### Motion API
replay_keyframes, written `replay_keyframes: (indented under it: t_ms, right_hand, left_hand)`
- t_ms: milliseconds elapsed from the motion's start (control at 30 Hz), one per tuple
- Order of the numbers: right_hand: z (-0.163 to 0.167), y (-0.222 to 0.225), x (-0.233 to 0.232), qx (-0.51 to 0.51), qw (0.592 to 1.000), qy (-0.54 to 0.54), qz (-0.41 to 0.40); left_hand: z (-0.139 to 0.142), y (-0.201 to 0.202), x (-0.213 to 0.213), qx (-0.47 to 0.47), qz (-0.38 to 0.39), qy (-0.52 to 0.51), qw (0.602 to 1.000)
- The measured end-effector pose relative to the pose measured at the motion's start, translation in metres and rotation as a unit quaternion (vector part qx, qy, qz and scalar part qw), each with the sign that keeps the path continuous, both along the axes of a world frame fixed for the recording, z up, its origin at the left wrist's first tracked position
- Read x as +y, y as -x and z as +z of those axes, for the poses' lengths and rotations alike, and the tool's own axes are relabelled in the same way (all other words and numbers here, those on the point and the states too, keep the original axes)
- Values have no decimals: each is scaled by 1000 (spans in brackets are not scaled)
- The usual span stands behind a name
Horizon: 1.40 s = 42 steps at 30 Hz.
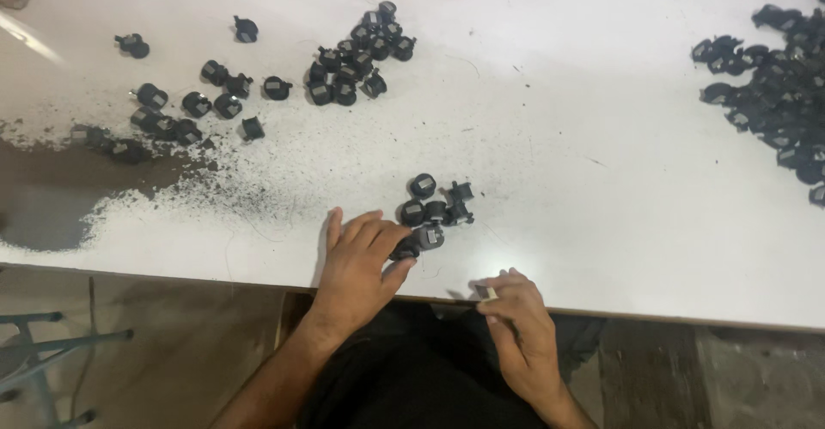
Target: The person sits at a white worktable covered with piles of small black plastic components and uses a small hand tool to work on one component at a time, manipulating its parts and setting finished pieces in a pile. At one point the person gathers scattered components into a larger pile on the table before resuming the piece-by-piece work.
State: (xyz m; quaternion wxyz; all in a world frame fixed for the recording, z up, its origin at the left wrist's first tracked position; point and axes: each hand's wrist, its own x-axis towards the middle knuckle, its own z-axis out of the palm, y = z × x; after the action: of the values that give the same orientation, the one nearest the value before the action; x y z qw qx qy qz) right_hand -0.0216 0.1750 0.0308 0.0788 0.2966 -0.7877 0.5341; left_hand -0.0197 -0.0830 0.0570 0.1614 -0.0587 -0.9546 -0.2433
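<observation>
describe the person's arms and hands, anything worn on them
Both forearms are bare, with no sleeves in view. The left hand and right hand wear no gloves; no rings, watch or bands show. Dark clothing covers the lap below them.

A single head-worn camera looks steeply down from above the person, facing forward across the white table [550, 137], whose near edge runs across the lower frame. It sits close enough that the left hand [361, 266] at 7 o'clock and right hand [520, 326] at 5 o'clock fill the bottom. The far tabletop stretches towards 12 o'clock; no second view shares the scene.
</observation>
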Motion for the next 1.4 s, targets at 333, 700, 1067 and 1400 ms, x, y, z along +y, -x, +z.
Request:
replay_keyframes:
  t_ms: [333,700,1067,1400]
  right_hand:
    - [10,24,-26,69,975,-213,12]
    - [-1,17,-21,84,975,-201,-38]
    - [-13,18,-20,96,975,-186,-75]
    - [-10,18,-24,100,975,-181,-84]
  left_hand:
    - [-14,-11,18,-7,-172,-26,985]
    - [-19,-11,23,-16,-164,-116,980]
    - [-12,-16,26,-18,-100,-164,981]
    - [-16,-10,39,35,-80,-167,982]
